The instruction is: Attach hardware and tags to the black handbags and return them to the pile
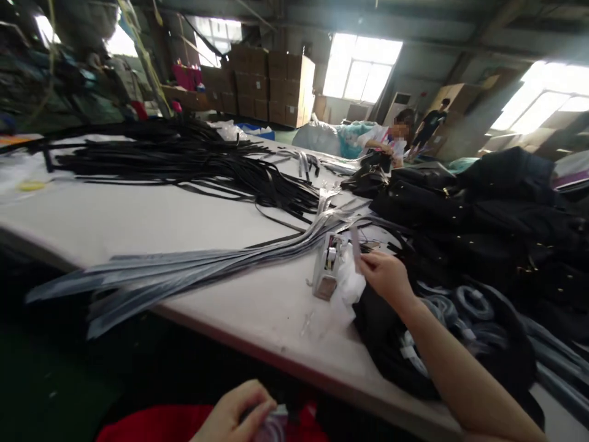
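Observation:
My right hand (384,276) reaches over the table, its fingers pinched on a thin translucent strip (356,242) that stands upright. Just left of it is a white-grey tape dispenser (326,267), with crumpled white plastic (348,288) beside it. Low in the view, in front of the table edge, my left hand (246,411) is closed around a clear-wrapped coil (271,426), partly cut off by the frame. Several more wrapped coils (473,302) lie on black fabric (377,328) under and right of my right forearm.
Long grey plastic-wrapped strips (193,270) cross the table (257,313) and overhang its near edge. Black straps (175,162) are heaped behind. Black bags (497,215) pile up at right. A person (386,141) works across the table; cartons (271,86) stand behind.

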{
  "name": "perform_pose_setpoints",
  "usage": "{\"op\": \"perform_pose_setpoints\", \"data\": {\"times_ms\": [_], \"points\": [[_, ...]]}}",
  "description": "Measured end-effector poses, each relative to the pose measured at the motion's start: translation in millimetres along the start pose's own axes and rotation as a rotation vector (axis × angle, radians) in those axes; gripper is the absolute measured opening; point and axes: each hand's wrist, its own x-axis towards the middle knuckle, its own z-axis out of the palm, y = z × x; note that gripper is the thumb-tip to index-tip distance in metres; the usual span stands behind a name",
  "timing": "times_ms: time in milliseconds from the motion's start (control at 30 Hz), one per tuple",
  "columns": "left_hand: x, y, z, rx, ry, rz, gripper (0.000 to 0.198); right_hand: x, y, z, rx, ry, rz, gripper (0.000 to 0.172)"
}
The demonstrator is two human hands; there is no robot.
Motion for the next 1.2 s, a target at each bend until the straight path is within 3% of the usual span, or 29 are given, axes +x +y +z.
{"op": "perform_pose_setpoints", "data": {"times_ms": [67, 133, 233, 333, 567, 733, 900, 1000, 1200], "points": [[-8, 5, 1.9, 0.018, 0.004, 0.067, 0.043, -43, -61, 11, -0.115, -0.145, -0.24, 0.019], [-17, 8, 2.0, 0.012, 0.01, 0.113, 0.04, -79, -105, 33, -0.209, -0.262, -0.324, 0.019], [-32, 7, 0.1, -0.01, 0.026, 0.156, 0.036, -110, -134, 72, -0.226, -0.378, -0.316, 0.021], [-45, 4, -2.9, -0.007, 0.048, 0.178, 0.035, -120, -133, 94, -0.127, -0.36, -0.285, 0.017], [-60, -4, -6.6, -0.018, 0.087, 0.232, 0.034, -135, -120, 101, 0.207, -0.298, -0.301, 0.026], [-63, -7, -3.7, -0.034, 0.081, 0.266, 0.035, -137, -124, 119, 0.328, -0.195, -0.074, 0.026], [-67, -7, -2.3, -0.035, 0.077, 0.27, 0.033, -129, -126, 121, 0.441, -0.238, 0.025, 0.027], [-68, -8, -2.3, -0.03, 0.077, 0.283, 0.033, -125, -124, 116, 0.439, -0.293, 0.017, 0.028], [-70, -8, -2.0, -0.034, 0.093, 0.3, 0.033, -122, -133, 110, 0.19, -0.311, -0.066, 0.028]]}}
